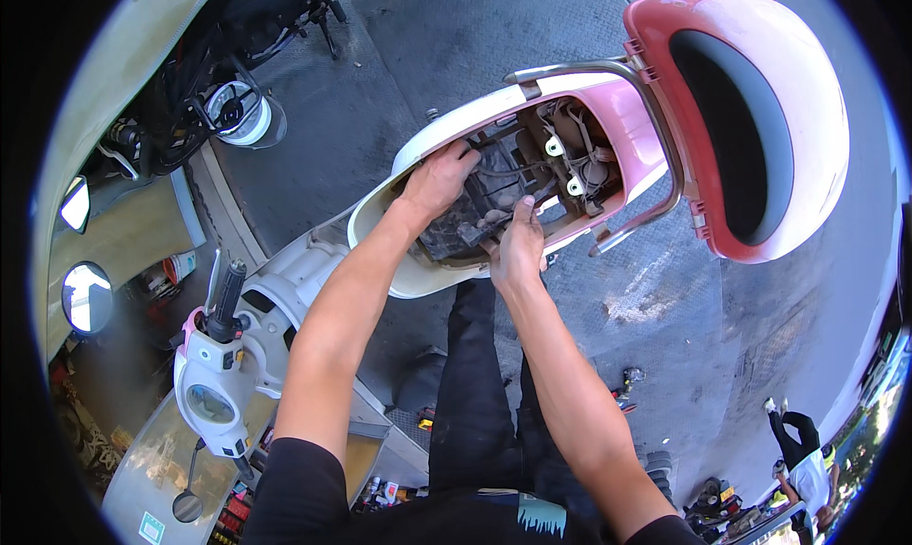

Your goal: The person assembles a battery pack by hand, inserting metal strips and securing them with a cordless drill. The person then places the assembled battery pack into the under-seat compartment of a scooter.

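Observation:
A white and pink electric scooter has its body opened at the seat, showing a grimy compartment (446,233) with cables and dark parts. My left hand (442,176) reaches over the compartment's far edge, its fingers curled down inside; what they grip, if anything, is hidden. At the near edge is my right hand (518,248), thumb up and fingers bent beneath, closed beside a dark dusty piece (483,229). Whether it holds that piece I cannot tell. Wires and two white round fittings (574,186) sit in the rear part of the opening.
Behind the opening, a metal rack rail (673,165) curves beside a pink top box (750,117) with a black pad. The handlebar (217,355) stands at left. A white bucket (239,114) is near a dark motorbike. Another person (806,469) stands at lower right.

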Motion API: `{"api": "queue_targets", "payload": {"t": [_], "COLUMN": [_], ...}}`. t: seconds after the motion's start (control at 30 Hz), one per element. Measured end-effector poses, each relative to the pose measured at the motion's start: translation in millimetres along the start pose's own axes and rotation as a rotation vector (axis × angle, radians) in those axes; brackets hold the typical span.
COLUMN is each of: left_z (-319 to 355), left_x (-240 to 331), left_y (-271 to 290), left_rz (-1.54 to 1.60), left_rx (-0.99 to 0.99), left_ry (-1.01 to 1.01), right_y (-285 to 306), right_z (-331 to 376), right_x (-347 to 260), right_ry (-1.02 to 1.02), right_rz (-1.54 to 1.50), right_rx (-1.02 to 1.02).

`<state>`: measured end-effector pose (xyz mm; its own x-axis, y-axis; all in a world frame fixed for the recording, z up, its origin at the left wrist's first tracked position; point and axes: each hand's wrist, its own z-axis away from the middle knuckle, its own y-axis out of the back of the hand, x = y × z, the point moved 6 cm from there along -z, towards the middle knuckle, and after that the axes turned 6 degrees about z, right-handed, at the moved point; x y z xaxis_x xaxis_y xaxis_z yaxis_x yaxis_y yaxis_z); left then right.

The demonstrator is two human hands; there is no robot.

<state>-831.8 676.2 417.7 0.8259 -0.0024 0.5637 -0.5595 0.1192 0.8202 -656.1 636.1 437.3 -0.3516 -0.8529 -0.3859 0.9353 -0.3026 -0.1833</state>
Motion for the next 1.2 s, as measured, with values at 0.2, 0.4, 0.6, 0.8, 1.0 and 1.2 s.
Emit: {"api": "queue_targets", "payload": {"t": [0.2, 0.4, 0.6, 0.8, 1.0, 1.2], "left_z": [0.0, -19.0, -22.6, -40.8, -22.0, -29.8], "left_x": [1.8, -1.1, 5.1, 10.2, 15.6, 33.5], "left_y": [-12.1, -20.7, -19.7, -25.8, -33.9, -31.1], "left_rz": [0.115, 0.185, 0.160, 0.164, 0.179, -0.089], "left_rx": [0.222, 0.416, 0.443, 0.408, 0.072, -0.072], "left_ry": [-0.021, 0.145, 0.345, 0.439, 0.158, 0.017], "right_y": [-5.8, 2.0, -1.9, 20.9, 21.2, 8.3], "right_z": [-6.4, -13.2, -11.9, -46.3, -62.7, -34.7], "right_x": [14.8, 34.9, 42.7, 42.3, 72.1, 78.8], "right_ry": [-0.065, -0.232, -0.336, -0.233, -0.109, 0.132], "right_rz": [-0.127, 0.028, 0.021, 0.231, 0.176, 0.550], "right_rx": [0.010, 0.132, 0.250, 0.629, 0.530, 0.696]}}
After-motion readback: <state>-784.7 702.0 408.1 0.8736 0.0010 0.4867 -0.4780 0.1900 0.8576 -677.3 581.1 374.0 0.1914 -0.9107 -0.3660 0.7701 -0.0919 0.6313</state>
